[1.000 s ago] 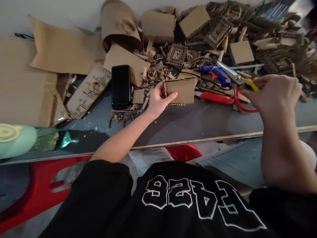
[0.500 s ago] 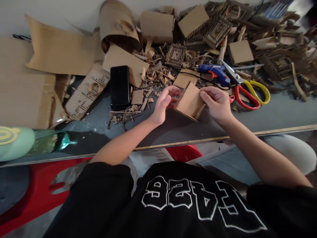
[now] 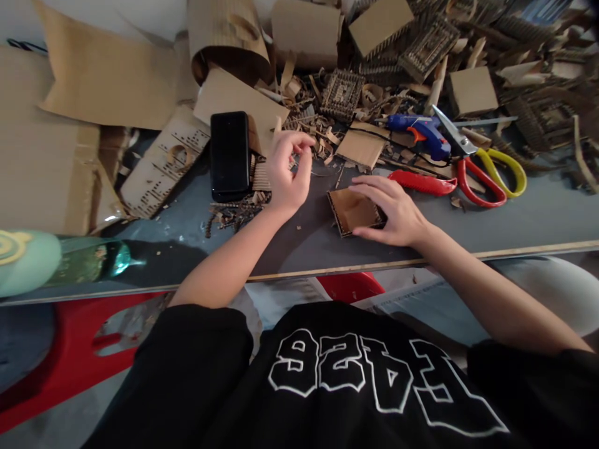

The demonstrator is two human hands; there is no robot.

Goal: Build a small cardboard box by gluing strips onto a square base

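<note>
A small, open-topped cardboard box (image 3: 354,213) with corrugated edges sits on the grey table near its front edge. My right hand (image 3: 394,211) grips it from the right, fingers over the far side and thumb at the near side, covering that end of the box. My left hand (image 3: 289,171) is raised to the left, apart from the box, beside the black phone (image 3: 229,156). Its fingers curl in with thumb and forefinger tips close together; whatever may be between them is too small to make out.
Behind the box lie a flat cardboard piece (image 3: 361,144), a blue glue gun (image 3: 421,131), a red-handled cutter (image 3: 423,182) and scissors (image 3: 491,171) with red and yellow handles. Cardboard scraps (image 3: 311,125) spread across the back. A green bottle (image 3: 30,262) lies at left.
The cardboard box has gone from being tilted up between both hands to resting on the table, its hollow inside showing. My left hand has moved left and up, away from it.
</note>
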